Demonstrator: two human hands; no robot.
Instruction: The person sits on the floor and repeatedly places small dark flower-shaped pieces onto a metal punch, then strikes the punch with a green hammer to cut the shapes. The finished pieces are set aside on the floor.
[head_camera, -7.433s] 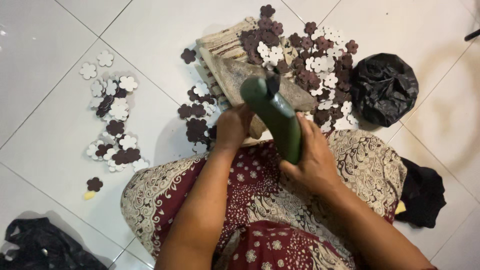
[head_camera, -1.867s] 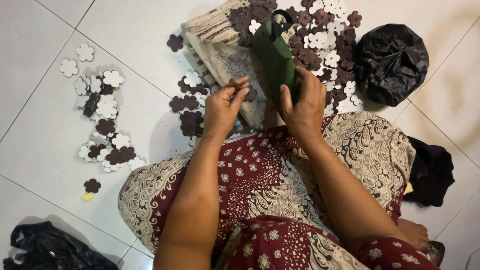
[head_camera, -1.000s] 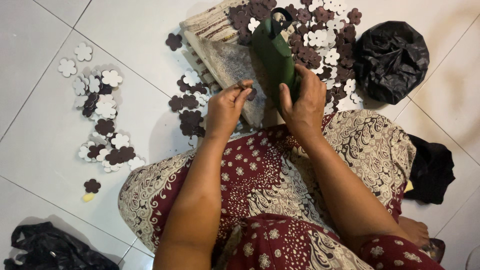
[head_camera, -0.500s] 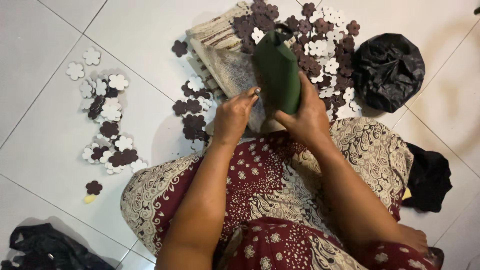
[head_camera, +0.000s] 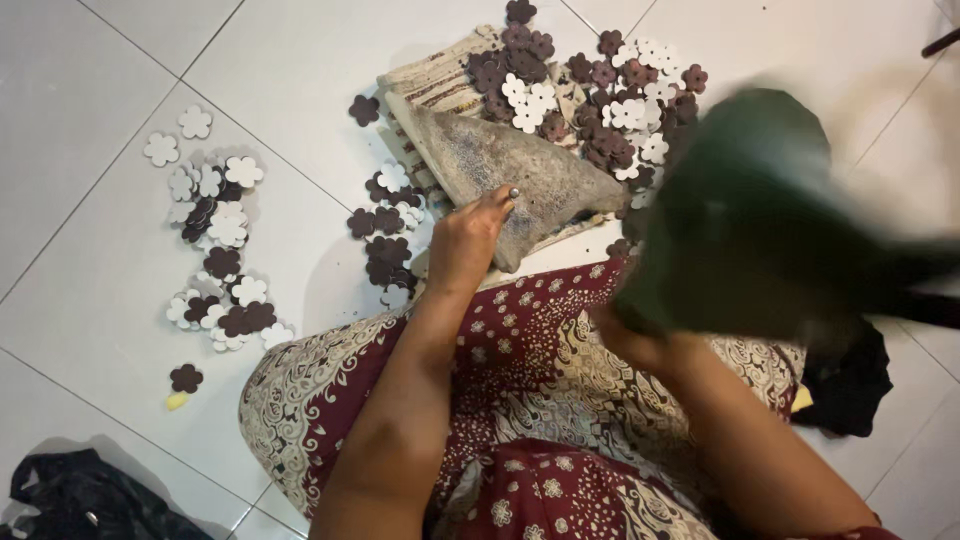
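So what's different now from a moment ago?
The right hand has swung the dark green tool up and to the right, blurred with motion. The left hand has let go of it and rests on the grey pad. The flower cutouts on the floor tiles lie as before.

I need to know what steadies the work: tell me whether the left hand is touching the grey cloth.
Touching. The head view shows the left hand lying fingers-down on the grey cloth, with no gap between them.

The right hand (head_camera: 640, 345) has swung the green tool (head_camera: 770, 220) aside, baring the grey pad (head_camera: 510, 175).
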